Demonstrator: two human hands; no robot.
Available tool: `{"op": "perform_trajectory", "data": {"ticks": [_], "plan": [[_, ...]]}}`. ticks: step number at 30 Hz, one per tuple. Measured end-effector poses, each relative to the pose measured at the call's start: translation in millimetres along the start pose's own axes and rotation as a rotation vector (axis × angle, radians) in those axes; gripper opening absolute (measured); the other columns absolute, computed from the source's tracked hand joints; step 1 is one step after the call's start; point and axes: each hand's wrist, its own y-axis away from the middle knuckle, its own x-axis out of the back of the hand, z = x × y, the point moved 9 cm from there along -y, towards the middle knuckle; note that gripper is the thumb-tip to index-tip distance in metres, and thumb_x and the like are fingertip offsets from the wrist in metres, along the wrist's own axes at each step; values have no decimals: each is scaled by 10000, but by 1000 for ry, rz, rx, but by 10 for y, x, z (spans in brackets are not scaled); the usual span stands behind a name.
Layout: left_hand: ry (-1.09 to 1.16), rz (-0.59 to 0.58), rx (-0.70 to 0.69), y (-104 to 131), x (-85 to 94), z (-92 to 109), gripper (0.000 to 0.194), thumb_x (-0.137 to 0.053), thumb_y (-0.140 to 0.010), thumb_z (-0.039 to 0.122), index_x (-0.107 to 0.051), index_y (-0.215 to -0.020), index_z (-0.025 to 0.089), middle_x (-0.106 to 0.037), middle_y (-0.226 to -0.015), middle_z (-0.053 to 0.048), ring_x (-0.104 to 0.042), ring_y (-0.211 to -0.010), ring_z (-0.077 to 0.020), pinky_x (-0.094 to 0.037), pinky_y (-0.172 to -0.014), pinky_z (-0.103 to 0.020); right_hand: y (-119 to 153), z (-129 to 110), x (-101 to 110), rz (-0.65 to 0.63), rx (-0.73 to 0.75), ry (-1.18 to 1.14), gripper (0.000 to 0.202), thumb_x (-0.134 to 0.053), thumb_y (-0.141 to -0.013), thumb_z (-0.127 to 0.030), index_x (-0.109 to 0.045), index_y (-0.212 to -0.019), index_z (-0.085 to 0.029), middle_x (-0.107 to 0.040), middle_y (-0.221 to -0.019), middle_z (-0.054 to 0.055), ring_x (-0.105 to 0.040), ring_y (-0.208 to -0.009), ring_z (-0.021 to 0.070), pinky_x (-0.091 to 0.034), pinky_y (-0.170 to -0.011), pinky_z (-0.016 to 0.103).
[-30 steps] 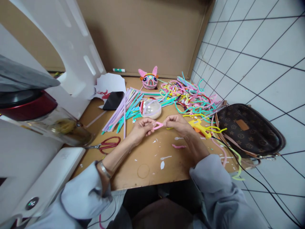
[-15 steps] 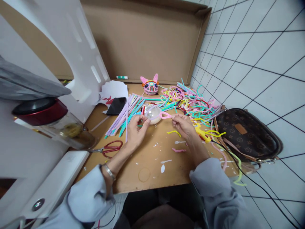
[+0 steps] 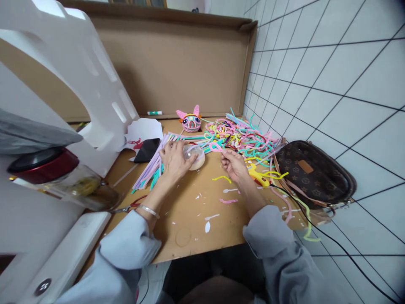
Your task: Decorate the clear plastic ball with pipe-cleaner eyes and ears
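Observation:
My right hand [image 3: 234, 164] pinches a pink pipe cleaner [image 3: 216, 147] bent into a loop, the loop sticking out to the left of the fingertips. My left hand [image 3: 175, 160] is curved over the left side of a clear plastic ball [image 3: 196, 158], its thumb against the near side; the far fingertips are partly hidden. Lilac and teal pipe cleaners [image 3: 147, 169] lie in a bundle beside and under the left hand. Behind the ball stands a pink animal head [image 3: 191, 122] with upright ears and big eyes. A yellow glue gun [image 3: 260, 176] rests right of my right hand.
A tangled heap of coloured pipe cleaners [image 3: 243, 137] lies at the back right, near a brown handbag [image 3: 313, 173]. Scissors [image 3: 128, 207], a black phone [image 3: 147, 150] and a red-lidded jar [image 3: 63, 177] are on the left. Paper scraps [image 3: 207, 227] dot the table; a black cable [image 3: 329, 236] trails right.
My left hand has turned palm-down and spread over the ball's left side. The right hand still holds the pink loop, now further from the ball. The whole view has shifted slightly.

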Motion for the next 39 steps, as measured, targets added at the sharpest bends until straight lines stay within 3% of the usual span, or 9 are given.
{"op": "perform_trajectory", "data": {"ticks": [6, 11, 15, 19, 22, 26, 31, 39], "plan": [[35, -34, -15, 0, -35, -52, 437, -672, -794, 471, -639, -1146, 214, -694, -1201, -154, -487, -1278, -411, -371, -993, -557, -24, -25, 23, 14, 27, -1, 285, -830, -531, -311, -612, -671, -191, -526, -521, -85, -421, -461, 39, -247, -436, 171], [87, -58, -125, 160, 18, -29, 447, -686, -743, 398, -596, -1142, 220, -668, -1279, -136, -485, -1280, -395, -381, -991, -532, -16, -50, 9, 7, 70, 25, 303, -827, -476, -351, -645, -657, -188, -494, -498, -86, -405, -481, 47, -252, -459, 186], [172, -29, -259, 324, 86, 36, 377, -632, -722, 321, -546, -1078, 230, -677, -1300, -97, -502, -1241, -354, -379, -992, -508, 18, -122, -41, -14, 186, 120, 297, -808, -529, -419, -653, -656, -200, -491, -509, -78, -389, -495, 61, -267, -479, 217], [308, 62, -326, 434, 163, 65, 258, -569, -739, 254, -510, -990, 236, -699, -1230, -79, -541, -1145, -297, -397, -1002, -476, 94, -279, -103, 2, 397, 225, 264, -782, -610, -431, -691, -710, -204, -529, -549, -62, -415, -535, 85, -333, -523, 242], [365, 121, -303, 456, 194, 33, 169, -596, -827, 318, -506, -946, 236, -708, -1111, -77, -570, -1079, -276, -434, -976, -450, 168, -370, -155, 18, 528, 300, 226, -751, -655, -418, -698, -718, -207, -618, -627, -29, -497, -590, 109, -408, -574, 262], [370, 159, -262, 451, 228, -31, 233, -641, -869, 413, -572, -989, 225, -692, -1017, -70, -601, -1002, -259, -477, -919, -419, 269, -421, -235, 1, 633, 412, 181, -691, -741, -383, -701, -744, -202, -649, -656, -12, -513, -577, 114, -418, -560, 267], [358, 118, -320, 478, 257, -6, 295, -612, -889, 418, -652, -1107, 223, -710, -1059, -74, -615, -1028, -263, -469, -957, -443, 421, -485, -342, -25, 763, 574, 151, -633, -825, -321, -708, -778, -198, -655, -691, -4, -519, -600, 114, -433, -584, 269], [366, 61, -290, 489, 287, 31, 287, -604, -840, 399, -653, -1055, 217, -714, -1058, -81, -620, -1017, -270, -486, -964, -449, 626, -541, -500, -54, 937, 720, 141, -614, -879, -273, -715, -789, -231, -702, -755, 20, -598, -711, 163, -491, -680, 315]]}}
